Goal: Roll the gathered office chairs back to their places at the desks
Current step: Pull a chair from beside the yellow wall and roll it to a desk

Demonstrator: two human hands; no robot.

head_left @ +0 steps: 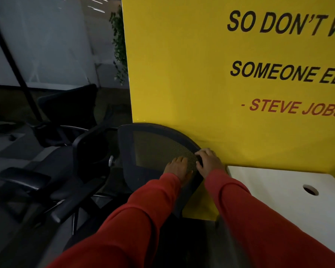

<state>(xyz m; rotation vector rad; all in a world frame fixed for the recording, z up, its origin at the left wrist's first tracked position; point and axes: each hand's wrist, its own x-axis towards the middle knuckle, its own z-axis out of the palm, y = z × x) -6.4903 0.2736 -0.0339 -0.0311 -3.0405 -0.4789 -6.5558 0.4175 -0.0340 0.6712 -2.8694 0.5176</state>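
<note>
Mesh-backed chair [153,147], against the yellow wall [182,74] beside the desk [279,182] corner, gripped at its rim, apparently, by the right hand [209,161] and pressed flat-fingered by the left hand [177,167]; if swung, 2 neighbouring chairs [46,180] may be struck.

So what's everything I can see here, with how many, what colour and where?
mesh chair: one, black, against the wall, left of the desk.
near chair: one, black with a grey seat, left of the mesh chair.
far chair: one, black, further back on the left.
wall: one, yellow, with black and red lettering, ahead.
desk: one, white, with a round hole, on the right.
plant: one, green, past the wall's left edge.
sleeves: two, red, in the foreground.
left hand: one, resting on the mesh chair's back.
right hand: one, fingers curled round the edge of that back.
</note>
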